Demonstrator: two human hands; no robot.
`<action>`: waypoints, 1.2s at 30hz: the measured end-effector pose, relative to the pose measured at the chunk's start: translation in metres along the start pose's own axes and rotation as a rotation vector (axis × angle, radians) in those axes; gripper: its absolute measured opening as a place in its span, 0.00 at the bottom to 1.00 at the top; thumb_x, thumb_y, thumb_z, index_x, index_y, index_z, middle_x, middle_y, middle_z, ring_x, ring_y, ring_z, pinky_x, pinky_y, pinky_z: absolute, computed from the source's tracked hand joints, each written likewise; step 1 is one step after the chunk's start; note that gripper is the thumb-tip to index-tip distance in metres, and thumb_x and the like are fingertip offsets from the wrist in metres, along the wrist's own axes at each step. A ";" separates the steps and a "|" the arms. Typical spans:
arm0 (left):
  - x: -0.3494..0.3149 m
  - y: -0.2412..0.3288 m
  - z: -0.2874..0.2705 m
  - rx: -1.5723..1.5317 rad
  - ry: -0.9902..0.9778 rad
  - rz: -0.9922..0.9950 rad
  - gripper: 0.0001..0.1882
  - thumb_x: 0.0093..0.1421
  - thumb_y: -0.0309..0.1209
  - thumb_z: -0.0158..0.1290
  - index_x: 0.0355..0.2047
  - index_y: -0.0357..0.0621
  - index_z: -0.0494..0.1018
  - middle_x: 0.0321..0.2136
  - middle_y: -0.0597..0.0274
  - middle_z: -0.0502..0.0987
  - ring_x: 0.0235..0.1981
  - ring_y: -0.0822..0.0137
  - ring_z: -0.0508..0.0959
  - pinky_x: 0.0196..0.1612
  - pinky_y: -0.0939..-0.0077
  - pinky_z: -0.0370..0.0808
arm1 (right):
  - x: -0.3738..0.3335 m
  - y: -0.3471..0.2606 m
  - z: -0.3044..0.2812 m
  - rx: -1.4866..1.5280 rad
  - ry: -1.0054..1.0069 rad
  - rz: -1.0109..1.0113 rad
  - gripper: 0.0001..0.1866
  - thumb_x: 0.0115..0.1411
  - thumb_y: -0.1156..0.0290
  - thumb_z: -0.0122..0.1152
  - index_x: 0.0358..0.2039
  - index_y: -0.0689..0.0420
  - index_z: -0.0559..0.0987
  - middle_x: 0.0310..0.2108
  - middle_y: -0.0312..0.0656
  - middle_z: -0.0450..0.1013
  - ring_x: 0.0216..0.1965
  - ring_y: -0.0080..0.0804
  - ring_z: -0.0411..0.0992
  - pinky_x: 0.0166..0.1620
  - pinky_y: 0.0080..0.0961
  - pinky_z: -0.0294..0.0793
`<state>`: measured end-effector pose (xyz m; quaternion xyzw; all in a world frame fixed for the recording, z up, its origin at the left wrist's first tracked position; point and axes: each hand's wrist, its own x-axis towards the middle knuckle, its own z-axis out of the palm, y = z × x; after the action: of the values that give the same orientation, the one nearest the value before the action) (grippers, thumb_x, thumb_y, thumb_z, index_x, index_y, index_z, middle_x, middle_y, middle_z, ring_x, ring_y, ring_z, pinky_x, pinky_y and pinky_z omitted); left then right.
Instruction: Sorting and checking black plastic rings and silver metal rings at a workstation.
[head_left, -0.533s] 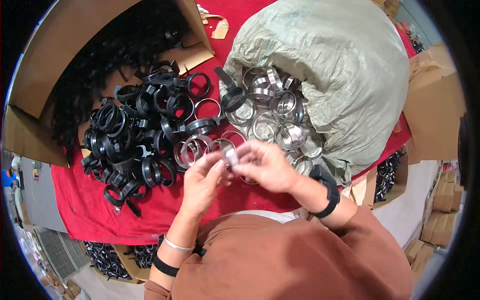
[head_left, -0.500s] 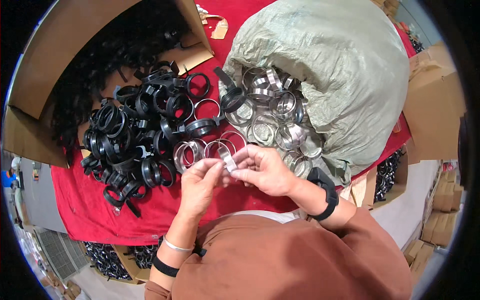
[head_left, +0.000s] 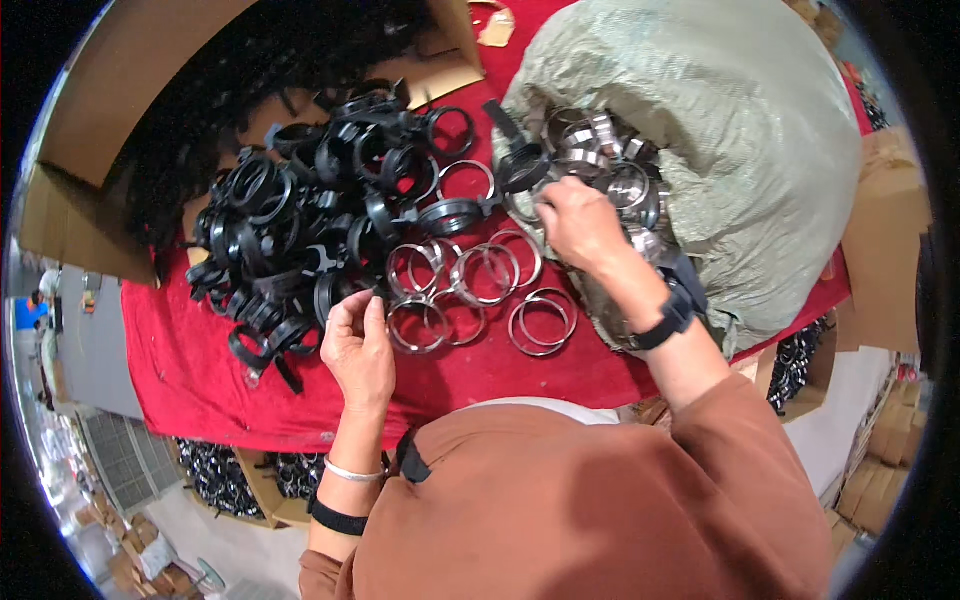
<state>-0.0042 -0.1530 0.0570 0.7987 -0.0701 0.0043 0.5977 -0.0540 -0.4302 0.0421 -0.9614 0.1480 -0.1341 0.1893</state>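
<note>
A red cloth [head_left: 480,385] covers the work surface, a cardboard box [head_left: 125,85] beyond the left hand [head_left: 360,350] and a pale woven sack [head_left: 745,150] beyond and right of the right hand [head_left: 582,228]. The left forearm rises almost upright, fingers loosely curled and thumb raised, the hand partly open and apparently empty. Loose metal rings [head_left: 458,282] lie just right of it on the cloth; heaped black rings [head_left: 262,248] sit just beyond its fingertips. The right arm angles inward, back of the hand up, fingers bent downward at the sack's mouth beside more metal rings [head_left: 584,163]; its fingertips are partly hidden, so whether they grip one cannot be told.
</note>
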 end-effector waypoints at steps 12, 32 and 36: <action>-0.032 -0.016 -0.023 0.959 -0.645 0.495 0.12 0.47 0.28 0.58 0.35 0.45 0.73 0.35 0.61 0.73 0.36 0.58 0.74 0.34 0.69 0.75 | -0.058 -0.073 -0.024 0.534 0.076 -0.097 0.08 0.52 0.72 0.58 0.31 0.62 0.77 0.27 0.49 0.71 0.30 0.44 0.72 0.35 0.34 0.72; -0.036 0.042 -0.010 -0.300 -0.585 -0.300 0.12 0.56 0.23 0.52 0.42 0.37 0.71 0.32 0.61 0.75 0.30 0.73 0.73 0.33 0.80 0.71 | -0.071 -0.097 -0.019 0.869 -0.144 -0.247 0.03 0.53 0.78 0.57 0.29 0.62 0.75 0.27 0.44 0.73 0.29 0.32 0.73 0.31 0.25 0.72; -0.037 0.031 -0.017 -0.002 -0.645 0.102 0.06 0.53 0.18 0.52 0.32 0.36 0.72 0.30 0.62 0.72 0.32 0.72 0.72 0.37 0.78 0.71 | -0.076 -0.096 -0.033 1.305 -0.543 0.205 0.05 0.60 0.73 0.52 0.33 0.62 0.72 0.26 0.37 0.72 0.27 0.18 0.70 0.29 0.18 0.70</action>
<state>-0.0428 -0.1414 0.0884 0.7538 -0.2957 -0.2189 0.5445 -0.1116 -0.3306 0.0947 -0.6327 0.0747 0.0671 0.7679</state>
